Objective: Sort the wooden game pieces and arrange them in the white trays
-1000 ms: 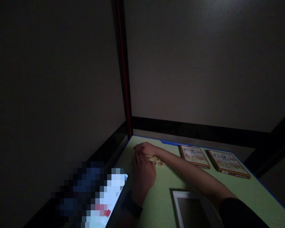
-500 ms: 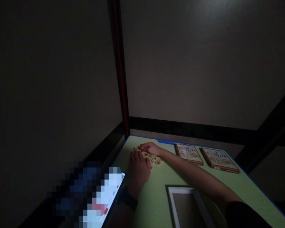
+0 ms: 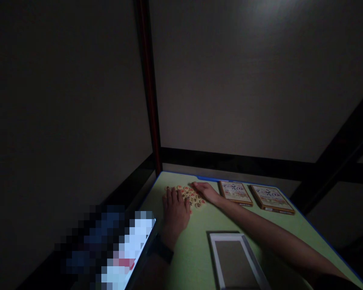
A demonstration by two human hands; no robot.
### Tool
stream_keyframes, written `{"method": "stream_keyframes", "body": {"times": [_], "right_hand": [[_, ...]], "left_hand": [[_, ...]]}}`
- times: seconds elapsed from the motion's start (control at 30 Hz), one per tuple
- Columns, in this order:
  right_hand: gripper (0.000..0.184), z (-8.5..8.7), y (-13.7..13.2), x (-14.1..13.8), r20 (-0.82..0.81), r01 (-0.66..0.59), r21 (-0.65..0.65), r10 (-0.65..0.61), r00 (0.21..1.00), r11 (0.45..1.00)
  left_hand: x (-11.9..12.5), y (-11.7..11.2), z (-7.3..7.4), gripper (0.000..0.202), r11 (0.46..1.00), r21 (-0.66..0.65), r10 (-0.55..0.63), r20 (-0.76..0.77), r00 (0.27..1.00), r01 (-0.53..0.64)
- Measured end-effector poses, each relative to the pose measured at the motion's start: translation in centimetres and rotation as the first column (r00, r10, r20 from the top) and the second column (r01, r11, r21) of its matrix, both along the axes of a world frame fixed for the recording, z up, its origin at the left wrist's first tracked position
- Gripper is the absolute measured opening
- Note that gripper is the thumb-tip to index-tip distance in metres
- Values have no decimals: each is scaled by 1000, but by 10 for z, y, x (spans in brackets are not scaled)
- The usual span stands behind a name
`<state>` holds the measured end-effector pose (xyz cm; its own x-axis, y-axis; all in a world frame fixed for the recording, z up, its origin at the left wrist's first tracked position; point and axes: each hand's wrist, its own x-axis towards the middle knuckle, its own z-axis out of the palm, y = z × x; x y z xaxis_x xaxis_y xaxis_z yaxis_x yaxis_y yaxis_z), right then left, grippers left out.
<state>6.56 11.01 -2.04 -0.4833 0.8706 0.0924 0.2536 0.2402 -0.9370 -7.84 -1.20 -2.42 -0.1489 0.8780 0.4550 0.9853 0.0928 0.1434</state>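
Several Chinese chess pieces (image 3: 196, 198), round pale discs with red and dark characters, lie in a cluster near the far left part of the green table. My left hand (image 3: 176, 208), with a dark band on its wrist, rests palm down over the left side of the cluster, its fingers stretched out and covering some discs. At the cluster's right back edge, my right hand (image 3: 206, 191) lies on its side with the fingers extended, close beside the discs. Neither hand grips a piece.
Two flat printed boxes, the nearer-left box (image 3: 236, 193) and the right box (image 3: 272, 199), lie along the table's back. An open shallow box with a white rim (image 3: 213, 250) sits in front. A lit screen (image 3: 139, 237) stands at left. Walls enclose the green table (image 3: 187, 249).
My right hand has shifted right, away from my left hand, uncovering discs at the back of the cluster. My left hand stays over the pieces. The view has moved slightly.
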Motion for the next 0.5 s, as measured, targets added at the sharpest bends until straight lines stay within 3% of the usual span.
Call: {"method": "stream_keyframes", "body": {"times": [0.17, 0.33, 0.5], "right_hand": [[68, 0, -11, -3, -1, -38, 16, 38, 999, 999], [75, 5, -15, -2, -34, 2, -24, -3, 999, 1000], [75, 3, -22, -3, -173, -4, -103, -14, 985, 995]], "left_hand": [[2, 0, 1, 47, 1000, 11, -13, 13, 1000, 13], [1, -2, 4, 46, 1000, 15, -26, 12, 1000, 25], [2, -3, 9, 47, 1000, -17, -13, 35, 999, 13]]}}
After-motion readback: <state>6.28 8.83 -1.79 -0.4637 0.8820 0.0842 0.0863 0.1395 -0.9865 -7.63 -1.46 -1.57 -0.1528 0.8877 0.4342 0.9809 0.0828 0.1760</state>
